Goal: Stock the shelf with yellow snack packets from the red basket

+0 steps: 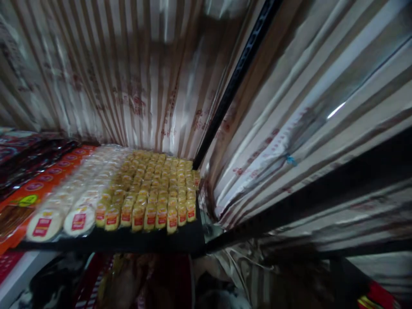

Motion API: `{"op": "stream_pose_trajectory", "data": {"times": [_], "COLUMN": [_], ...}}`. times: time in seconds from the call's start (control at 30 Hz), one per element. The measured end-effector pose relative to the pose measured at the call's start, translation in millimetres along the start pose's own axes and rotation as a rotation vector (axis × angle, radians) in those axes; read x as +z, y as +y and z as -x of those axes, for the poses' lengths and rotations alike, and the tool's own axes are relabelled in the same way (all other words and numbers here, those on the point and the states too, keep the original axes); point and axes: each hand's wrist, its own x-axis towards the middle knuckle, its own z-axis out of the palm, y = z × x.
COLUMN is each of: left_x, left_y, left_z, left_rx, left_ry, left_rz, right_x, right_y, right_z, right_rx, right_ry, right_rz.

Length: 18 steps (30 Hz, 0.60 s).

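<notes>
Neither my left hand nor my right hand shows in the head view. Rows of small yellow packets (150, 195) with red labels stand on a dark shelf (144, 242). To their left are two rows of round white packages (79, 221), also red-labelled and wrapped in clear film. Farther left lies an orange package (48, 178) with round marks along it. Dark shiny packets (30, 165) fill the far left end.
Striped sheeting (141, 86) with red print hangs behind the shelf. A dark perforated post (234, 81) rises at the shelf's right end, and a dark beam (305, 193) runs off to the right. Dim, blurred goods (131, 279) lie below the shelf.
</notes>
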Motion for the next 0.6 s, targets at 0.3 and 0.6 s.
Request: {"op": "stream_pose_trajectory", "data": {"times": [0.3,0.6], "left_x": [-29.0,-30.5], "left_y": [-18,-19], "left_z": [38,48], "left_rx": [0.199,0.254], "left_ry": [0.057,0.005], "left_rz": [-0.005,0.261], "right_x": [9,20], "right_y": [11,33], "right_z": [-2,-9], "right_rx": [-0.020,-0.091], "right_ry": [0.315,0.195], "right_rz": [-0.137,-0.473]}}
